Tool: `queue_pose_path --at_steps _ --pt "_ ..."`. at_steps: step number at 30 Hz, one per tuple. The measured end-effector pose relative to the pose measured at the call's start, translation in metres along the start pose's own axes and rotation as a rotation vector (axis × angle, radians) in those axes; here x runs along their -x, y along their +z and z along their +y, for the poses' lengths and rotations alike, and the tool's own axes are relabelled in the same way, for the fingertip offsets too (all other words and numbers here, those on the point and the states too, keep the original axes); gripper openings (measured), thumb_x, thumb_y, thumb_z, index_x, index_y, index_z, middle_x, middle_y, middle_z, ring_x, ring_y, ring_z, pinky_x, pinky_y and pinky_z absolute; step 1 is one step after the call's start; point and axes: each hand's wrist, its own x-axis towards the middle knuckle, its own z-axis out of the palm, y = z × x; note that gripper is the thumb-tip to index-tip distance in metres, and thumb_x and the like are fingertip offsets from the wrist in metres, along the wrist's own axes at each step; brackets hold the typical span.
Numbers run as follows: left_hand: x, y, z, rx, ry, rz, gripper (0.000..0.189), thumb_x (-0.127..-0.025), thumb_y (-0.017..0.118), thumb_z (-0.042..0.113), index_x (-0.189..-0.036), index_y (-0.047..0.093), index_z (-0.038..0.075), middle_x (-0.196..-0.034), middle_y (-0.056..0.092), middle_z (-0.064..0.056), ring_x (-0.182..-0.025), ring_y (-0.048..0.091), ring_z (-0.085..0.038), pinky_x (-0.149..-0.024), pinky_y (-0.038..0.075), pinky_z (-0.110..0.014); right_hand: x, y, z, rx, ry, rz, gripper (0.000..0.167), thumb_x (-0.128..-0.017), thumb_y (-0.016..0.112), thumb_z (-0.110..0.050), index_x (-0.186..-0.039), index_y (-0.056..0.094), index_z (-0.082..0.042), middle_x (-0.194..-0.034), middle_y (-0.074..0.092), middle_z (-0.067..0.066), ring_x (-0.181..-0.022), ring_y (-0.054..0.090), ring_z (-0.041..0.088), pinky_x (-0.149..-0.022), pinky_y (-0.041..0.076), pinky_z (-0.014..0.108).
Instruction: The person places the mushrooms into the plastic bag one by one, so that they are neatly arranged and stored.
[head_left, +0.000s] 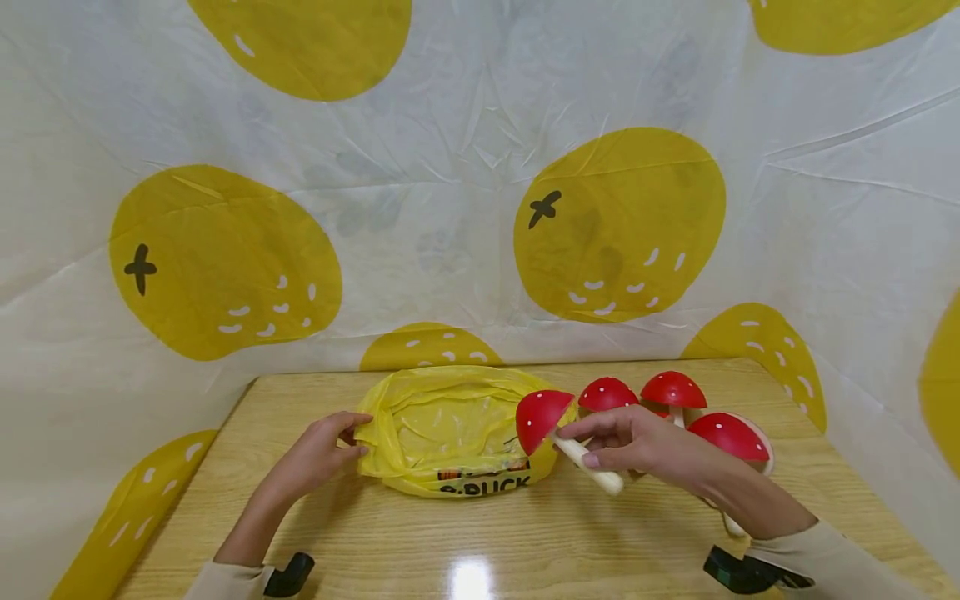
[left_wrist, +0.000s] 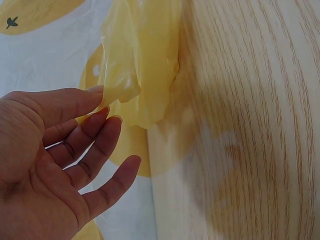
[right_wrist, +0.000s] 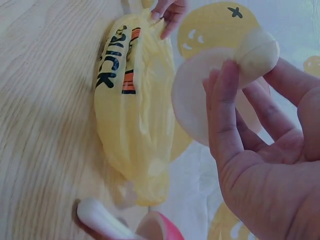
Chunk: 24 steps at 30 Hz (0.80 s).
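Observation:
A yellow plastic bag [head_left: 457, 479] with dark lettering lies on the table, its mouth spread wide. At the bag's left rim my left hand [head_left: 324, 457] pinches the thin plastic [left_wrist: 122, 85] between thumb and index finger, the other fingers spread loosely. My right hand [head_left: 637, 442] holds a toy mushroom by its pale stem [head_left: 588, 465], fingers and thumb round it. The mushroom's red, white-dotted cap [head_left: 542, 419] tilts left over the bag's right edge. From the right wrist view, the rounded stem end [right_wrist: 257, 52] faces the camera and the pale cap underside [right_wrist: 192, 97] shows behind.
More red-capped mushrooms lie on the right of the wooden table [head_left: 420, 542]: one cap [head_left: 606, 392] beside the bag, another [head_left: 672, 388] farther right, one [head_left: 727, 435] partly behind my right forearm. A white sheet [head_left: 450, 250] printed with yellow fruit hangs behind the table.

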Motion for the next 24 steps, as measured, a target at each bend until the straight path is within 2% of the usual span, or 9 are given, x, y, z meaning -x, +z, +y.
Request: queue_pose_path --at_steps 4,6,8,10,13,16,20,24 --pt "0.000 0.000 0.000 -0.003 -0.003 -0.005 0.043 -0.092 0.072 0.004 -0.133 0.062 -0.005 -0.128 0.065 -0.017 -0.098 0.062 -0.022 -0.074 0.053 -0.028 -0.006 0.001 -0.003 0.010 0.003 0.023 0.044 -0.099 0.067 -0.022 -0.142 0.062 -0.016 -0.120 0.061 0.017 -0.076 0.054 0.019 -0.051 0.039 0.023" --pt "0.000 0.000 0.000 -0.002 -0.006 -0.009 0.043 -0.092 0.072 0.004 -0.133 0.062 -0.004 -0.128 0.065 -0.017 -0.098 0.062 -0.022 -0.074 0.053 -0.028 -0.009 0.001 -0.003 0.013 0.003 0.019 0.045 -0.099 0.066 -0.022 -0.144 0.060 -0.017 -0.118 0.060 0.016 -0.068 0.052 0.016 -0.048 0.037 0.022" --pt "0.000 -0.001 0.001 0.003 -0.007 -0.013 0.043 -0.093 0.071 0.004 -0.134 0.062 -0.004 -0.128 0.065 -0.017 -0.098 0.061 -0.022 -0.073 0.053 -0.028 -0.013 0.000 -0.003 0.023 -0.003 0.010 0.047 -0.099 0.066 -0.021 -0.145 0.059 -0.018 -0.117 0.060 0.016 -0.064 0.051 0.014 -0.047 0.036 0.022" --pt "0.000 -0.001 0.001 0.007 -0.007 -0.015 0.043 -0.093 0.071 0.004 -0.134 0.062 -0.004 -0.128 0.065 -0.017 -0.098 0.061 -0.022 -0.073 0.053 -0.028 -0.017 0.000 -0.004 0.040 -0.016 0.000 0.048 -0.098 0.067 -0.020 -0.145 0.058 -0.018 -0.118 0.062 0.016 -0.069 0.055 0.015 -0.046 0.038 0.021" --pt "0.000 -0.002 0.002 0.013 -0.006 -0.017 0.043 -0.093 0.071 0.004 -0.134 0.061 -0.005 -0.129 0.064 -0.018 -0.099 0.061 -0.022 -0.073 0.053 -0.027 -0.023 0.001 -0.004 0.064 -0.036 0.005 0.046 -0.097 0.068 -0.019 -0.143 0.061 -0.017 -0.124 0.064 0.015 -0.088 0.062 0.022 -0.057 0.049 0.024" --pt "-0.001 -0.001 0.002 0.010 0.001 -0.019 0.043 -0.093 0.071 0.004 -0.134 0.061 -0.005 -0.129 0.064 -0.018 -0.099 0.062 -0.023 -0.074 0.053 -0.027 -0.029 0.002 -0.005 0.059 -0.055 0.005 0.045 -0.096 0.069 -0.017 -0.140 0.062 -0.014 -0.130 0.063 0.016 -0.106 0.061 0.031 -0.077 0.056 0.030" --pt "-0.002 -0.001 0.002 0.000 0.008 -0.016 0.043 -0.093 0.071 0.003 -0.134 0.061 -0.005 -0.128 0.065 -0.018 -0.099 0.063 -0.023 -0.075 0.054 -0.028 -0.037 0.002 -0.009 0.033 -0.053 -0.014 0.047 -0.097 0.069 -0.017 -0.143 0.059 -0.011 -0.136 0.060 0.016 -0.112 0.061 0.032 -0.089 0.056 0.033" --pt "-0.002 0.000 0.002 -0.004 0.005 -0.013 0.043 -0.092 0.071 0.002 -0.134 0.061 -0.005 -0.128 0.065 -0.018 -0.099 0.063 -0.023 -0.075 0.054 -0.029 -0.047 0.002 -0.011 0.018 -0.039 -0.015 0.050 -0.097 0.069 -0.021 -0.144 0.057 -0.013 -0.138 0.060 0.012 -0.118 0.058 0.029 -0.095 0.054 0.036"
